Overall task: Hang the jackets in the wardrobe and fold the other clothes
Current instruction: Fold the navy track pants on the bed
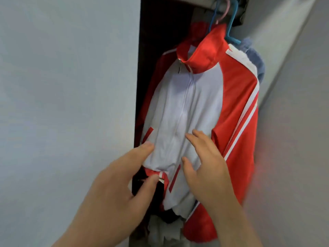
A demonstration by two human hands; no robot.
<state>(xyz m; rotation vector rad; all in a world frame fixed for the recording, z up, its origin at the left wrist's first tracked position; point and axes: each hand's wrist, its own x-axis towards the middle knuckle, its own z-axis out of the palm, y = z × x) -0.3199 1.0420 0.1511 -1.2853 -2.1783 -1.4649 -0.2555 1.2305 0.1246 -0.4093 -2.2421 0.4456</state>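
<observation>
track jacket (187, 104) on teal hanger (232, 40), judged light, soft, slippery; its front is touched by left hand (115, 189) and right hand (208, 166), fingers open; the hem is best pinched.

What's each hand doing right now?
Left hand: open, thumb and forefinger touching the jacket hem.
Right hand: open, fingers spread on the jacket front.
</observation>
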